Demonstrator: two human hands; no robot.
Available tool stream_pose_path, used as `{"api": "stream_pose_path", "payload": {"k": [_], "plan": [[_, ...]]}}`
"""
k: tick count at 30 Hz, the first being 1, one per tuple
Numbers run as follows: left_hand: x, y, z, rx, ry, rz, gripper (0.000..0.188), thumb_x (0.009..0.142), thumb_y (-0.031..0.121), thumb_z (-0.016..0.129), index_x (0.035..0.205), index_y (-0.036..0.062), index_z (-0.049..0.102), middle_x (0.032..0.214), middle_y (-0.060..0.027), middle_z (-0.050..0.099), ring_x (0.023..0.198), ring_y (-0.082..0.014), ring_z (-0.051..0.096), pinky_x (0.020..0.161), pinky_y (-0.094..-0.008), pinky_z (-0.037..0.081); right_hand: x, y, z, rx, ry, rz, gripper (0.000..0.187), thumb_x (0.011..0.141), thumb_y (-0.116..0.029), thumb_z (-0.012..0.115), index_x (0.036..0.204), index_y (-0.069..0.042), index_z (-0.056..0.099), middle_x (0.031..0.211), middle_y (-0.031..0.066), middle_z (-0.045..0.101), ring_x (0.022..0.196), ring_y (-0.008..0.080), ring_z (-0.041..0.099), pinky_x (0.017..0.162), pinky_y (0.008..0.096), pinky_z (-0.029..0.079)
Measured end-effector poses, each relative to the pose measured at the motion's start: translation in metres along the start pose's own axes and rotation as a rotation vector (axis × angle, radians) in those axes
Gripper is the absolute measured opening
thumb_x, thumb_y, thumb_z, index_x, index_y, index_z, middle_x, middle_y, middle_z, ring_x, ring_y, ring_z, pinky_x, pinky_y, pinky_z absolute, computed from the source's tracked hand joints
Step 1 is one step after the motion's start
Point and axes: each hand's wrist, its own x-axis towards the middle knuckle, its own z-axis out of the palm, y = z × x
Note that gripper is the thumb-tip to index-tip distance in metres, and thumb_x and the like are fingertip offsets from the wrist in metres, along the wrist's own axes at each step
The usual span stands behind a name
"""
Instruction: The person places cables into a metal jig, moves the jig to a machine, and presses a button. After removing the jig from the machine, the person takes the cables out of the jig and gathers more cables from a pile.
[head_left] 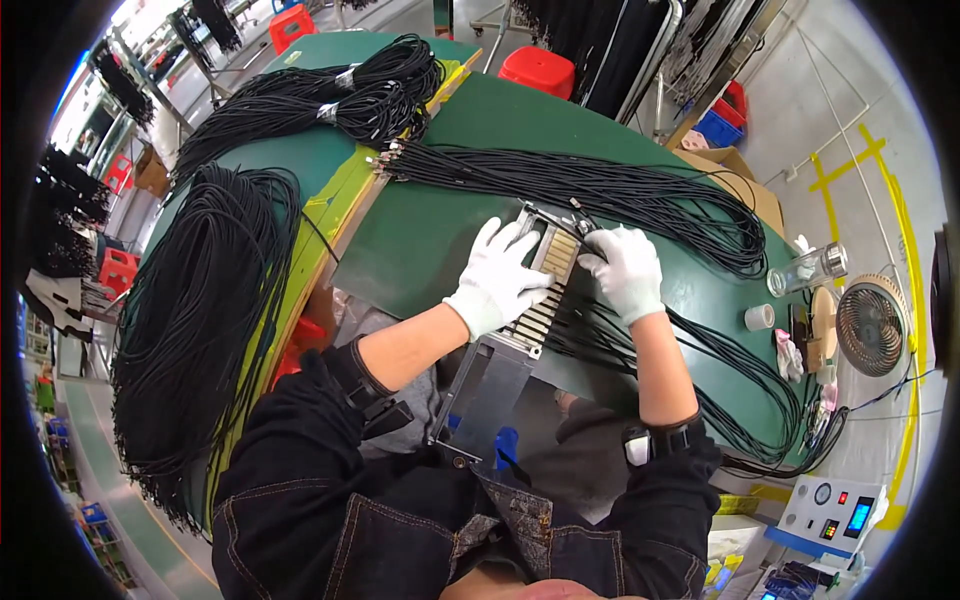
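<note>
In the head view, a person in white gloves and dark sleeves works at a green table [430, 240]. The left hand [500, 277] lies flat, with its fingers spread, on the left side of a long metal fixture [520, 325] that has a row of cream-coloured slots; it presses on it and does not grip anything. The right hand [625, 270] rests at the right upper edge of the same fixture, its fingers bent down where the black cables [640, 205] meet the slots; I cannot tell if it pinches a cable end or only touches it. The fixture lies tilted on the near edge of the table, between both hands, and its plain metal lower part reaches over the person's lap. The black cables run from the fixture to the right and loop back over the table toward their metal connector ends [385, 155] near a yellow-green strip. A big bundle of black cords [200, 320] hangs over the left edge of the table, and another tied bundle [320, 100] lies at the far side. To the right stand a small fan [870, 325], a clear jar [810, 268] and a roll of tape [760, 317], well apart from the hands.
</note>
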Motion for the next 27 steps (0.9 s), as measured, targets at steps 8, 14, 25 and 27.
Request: {"api": "stream_pose_path", "payload": {"k": [8, 14, 25, 27], "plan": [[0.001, -0.009, 0.011, -0.103, 0.141, 0.008, 0.021, 0.083, 0.035, 0.072, 0.100, 0.0244, 0.077, 0.134, -0.0182, 0.059, 0.130, -0.0380, 0.047, 0.114, -0.0537, 0.027, 0.013, 0.021, 0.010, -0.245, -0.007, -0.024, 0.010, 0.074, -0.022, 0.076, 0.079, -0.015, 0.071, 0.079, 0.0049, 0.065, 0.085, 0.0291, 0.060, 0.075, 0.0420, 0.048], [0.012, -0.030, 0.003, -0.392, 0.381, -0.355, 0.014, 0.081, 0.024, 0.074, 0.088, 0.0116, 0.072, 0.122, -0.0157, 0.065, 0.119, -0.0369, 0.056, 0.104, -0.0480, 0.040, -0.006, 0.025, -0.006, 0.107, -0.034, -0.014, 0.012, 0.071, -0.025, 0.077, 0.076, -0.015, 0.070, 0.077, 0.0069, 0.065, 0.083, 0.0302, 0.060, 0.076, 0.0425, 0.048], [0.010, -0.013, -0.008, -0.445, 0.414, 0.073, 0.012, 0.077, 0.011, 0.076, 0.084, 0.0053, 0.069, 0.116, -0.0139, 0.067, 0.111, -0.0359, 0.058, 0.097, -0.0454, 0.045, -0.005, -0.033, 0.004, 0.386, 0.013, -0.237, 0.024, 0.074, -0.030, 0.077, 0.092, -0.014, 0.074, 0.082, 0.0083, 0.069, 0.087, 0.0314, 0.063, 0.078, 0.0427, 0.049], [0.011, -0.012, -0.010, -0.455, 0.402, 0.106, 0.012, 0.076, 0.011, 0.076, 0.083, 0.0049, 0.069, 0.116, -0.0141, 0.067, 0.110, -0.0359, 0.058, 0.097, -0.0454, 0.045, -0.005, -0.035, 0.017, 0.539, -0.009, -0.225, 0.025, 0.075, -0.030, 0.077, 0.093, -0.013, 0.073, 0.081, 0.0081, 0.069, 0.088, 0.0310, 0.063, 0.080, 0.0418, 0.048]]}}
